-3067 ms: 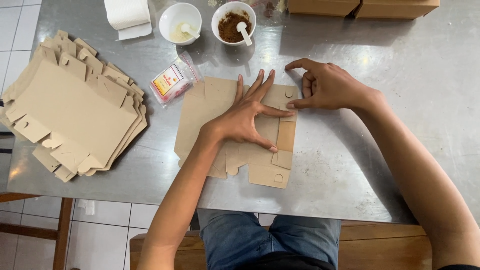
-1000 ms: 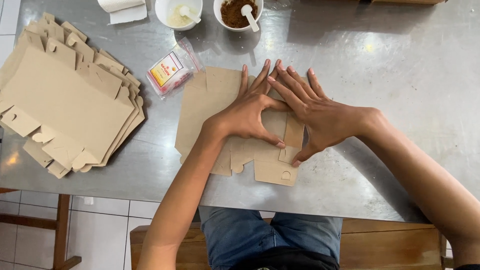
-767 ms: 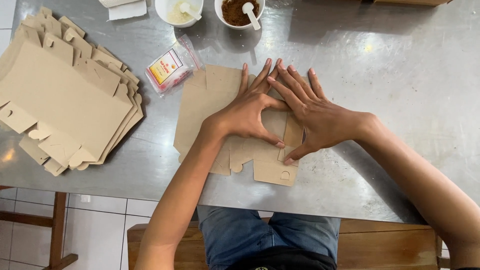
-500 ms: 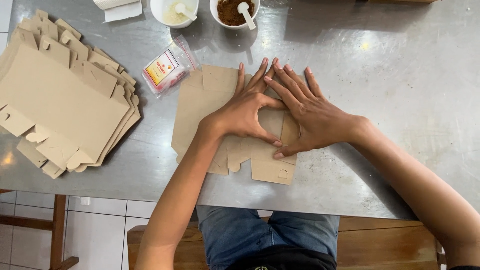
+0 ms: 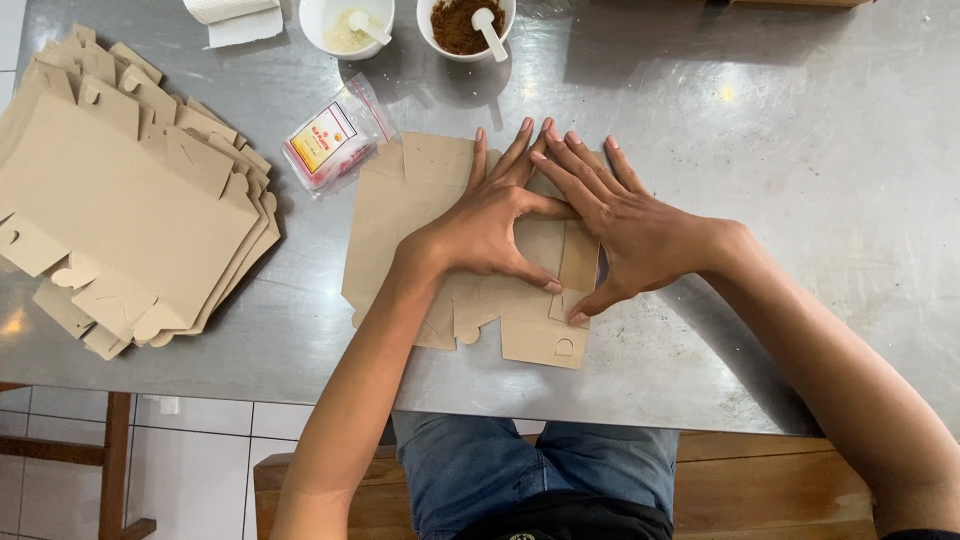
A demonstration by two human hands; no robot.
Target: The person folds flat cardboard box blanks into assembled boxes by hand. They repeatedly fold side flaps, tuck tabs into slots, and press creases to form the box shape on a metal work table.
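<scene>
A stack of flat brown carton blanks (image 5: 125, 200) lies at the left of the steel table (image 5: 780, 180), fanned so the tabbed edges show. Above it, at the top edge, sits a white paper roll (image 5: 232, 14). Right of the roll stand two white bowls: one (image 5: 345, 22) with pale powder and a white spoon, one (image 5: 462, 22) with brown powder and a white spoon. Below them, between the stack and the middle carton, a small clear sachet (image 5: 335, 138) lies tilted, with a yellow and red label on white.

In the middle of the table, near the front edge, lies one flat carton (image 5: 410, 200), brown, its flaps and a slotted tab pointing toward the person. The left hand (image 5: 480, 225) presses flat on it, fingers spread, thumb stretched right along a folded panel. The right hand (image 5: 625, 225) lies just beside it, also flat on the carton, fingers spread and angled left. The fingertips of both hands touch at the top, and the right thumb presses the panel's lower edge.
</scene>
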